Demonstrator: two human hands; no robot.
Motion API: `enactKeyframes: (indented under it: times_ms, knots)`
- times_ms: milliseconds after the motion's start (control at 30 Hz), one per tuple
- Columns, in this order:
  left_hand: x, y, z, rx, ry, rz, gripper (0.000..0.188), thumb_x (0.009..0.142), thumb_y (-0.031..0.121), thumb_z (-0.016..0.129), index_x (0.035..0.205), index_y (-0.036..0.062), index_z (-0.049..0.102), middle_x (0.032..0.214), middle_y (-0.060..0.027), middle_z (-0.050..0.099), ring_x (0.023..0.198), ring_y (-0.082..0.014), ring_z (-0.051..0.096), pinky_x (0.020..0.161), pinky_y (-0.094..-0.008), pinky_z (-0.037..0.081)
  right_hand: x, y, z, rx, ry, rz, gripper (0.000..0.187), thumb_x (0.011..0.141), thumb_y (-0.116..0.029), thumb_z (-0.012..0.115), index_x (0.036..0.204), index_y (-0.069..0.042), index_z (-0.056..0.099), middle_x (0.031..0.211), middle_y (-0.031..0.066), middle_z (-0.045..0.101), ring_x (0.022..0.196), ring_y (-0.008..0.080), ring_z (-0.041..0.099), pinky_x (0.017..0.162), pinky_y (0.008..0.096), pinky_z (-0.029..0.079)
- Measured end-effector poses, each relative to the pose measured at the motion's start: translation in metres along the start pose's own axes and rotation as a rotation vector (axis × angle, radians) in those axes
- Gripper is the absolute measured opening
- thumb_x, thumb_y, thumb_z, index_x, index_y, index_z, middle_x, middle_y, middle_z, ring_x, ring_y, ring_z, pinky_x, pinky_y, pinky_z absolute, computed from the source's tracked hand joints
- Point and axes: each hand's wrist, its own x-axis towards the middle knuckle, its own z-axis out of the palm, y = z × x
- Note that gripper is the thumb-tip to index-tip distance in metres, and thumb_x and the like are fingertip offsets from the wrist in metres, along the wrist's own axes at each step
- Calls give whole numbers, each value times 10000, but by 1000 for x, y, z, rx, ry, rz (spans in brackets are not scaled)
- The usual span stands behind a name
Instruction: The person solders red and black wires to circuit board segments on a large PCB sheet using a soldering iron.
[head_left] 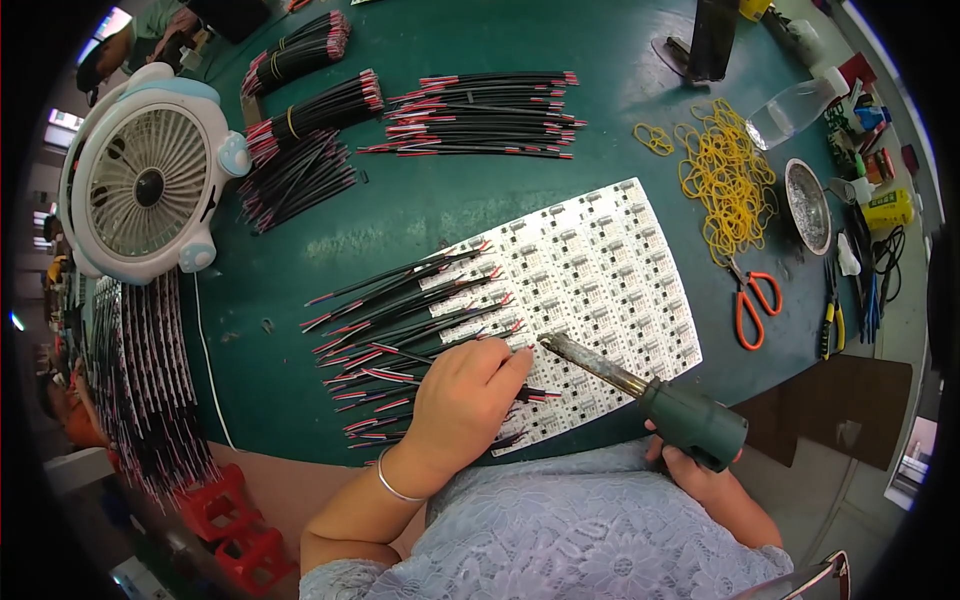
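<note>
A white circuit board panel (610,270), with rows of small black parts, lies slantwise before me. Along its left side rest several black cables (390,283) with red and white wire ends. My left hand (465,395) is over the panel's left part, fingers closed and pressed together; cables run under it, and what the fingertips pinch is hidden. My right hand (690,468) grips the green handle of a soldering iron (690,420) from below. The iron's metal tip points left and sits just right of my left fingertips, close over the panel.
Bundled black cables (320,105) and loose ones (490,115) lie at the back. A white fan (150,185) stands left. To the right are yellow rubber bands (725,180), orange-handled scissors (752,305), a metal bowl (808,205), a clear bottle (797,108) and pliers (832,320).
</note>
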Motion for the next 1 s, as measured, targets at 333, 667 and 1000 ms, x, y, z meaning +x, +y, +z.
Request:
enactKeyframes:
  times_ms: [333,667,1000]
  knots:
    - [1,1,0,-13,11,-9,287,640,13,630,925,30,662,805,-85,546,735,-255,570,632,-354,466,4,-10,2,-76,10,75,332,701,-43,662,1031,-13,652,1019,141,653,893,317,620,827,408,468]
    - [1,0,0,-25,-8,-17,330,599,-28,632,923,30,658,820,-88,545,736,-261,566,631,-359,466,15,-25,0,-409,-90,-193,214,853,-143,576,998,13,600,738,58,607,558,136,613,559,277,495]
    - [1,-1,-2,-46,-12,-25,337,590,-32,648,920,34,665,838,-88,560,760,-264,577,644,-361,472,7,-22,-2,-343,-49,-202,184,851,-116,562,991,-3,598,803,70,599,582,136,631,556,278,499]
